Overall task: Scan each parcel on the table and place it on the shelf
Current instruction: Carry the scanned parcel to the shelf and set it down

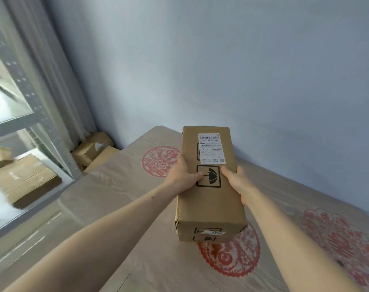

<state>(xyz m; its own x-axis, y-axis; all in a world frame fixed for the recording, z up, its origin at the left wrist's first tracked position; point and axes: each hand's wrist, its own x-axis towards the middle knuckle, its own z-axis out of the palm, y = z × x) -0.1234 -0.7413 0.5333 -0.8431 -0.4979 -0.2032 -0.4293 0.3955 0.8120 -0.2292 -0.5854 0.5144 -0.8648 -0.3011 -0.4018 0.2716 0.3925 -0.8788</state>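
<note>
A long brown cardboard parcel (209,199) is held above the table (120,186), which wears a beige cloth with red paper-cut prints. A white shipping label with barcodes (211,148) faces up on its far end, and a small sticker sits on its near end. My left hand (182,175) grips the parcel's left side, thumb lying over the top by the umbrella mark. My right hand (238,182) grips the right side, thumb on top. No scanner is in view.
A grey metal shelf (38,119) stands at the left, with a brown box (25,180) on its lower board. Several cardboard parcels (93,150) lie on the floor between shelf, table and blue wall.
</note>
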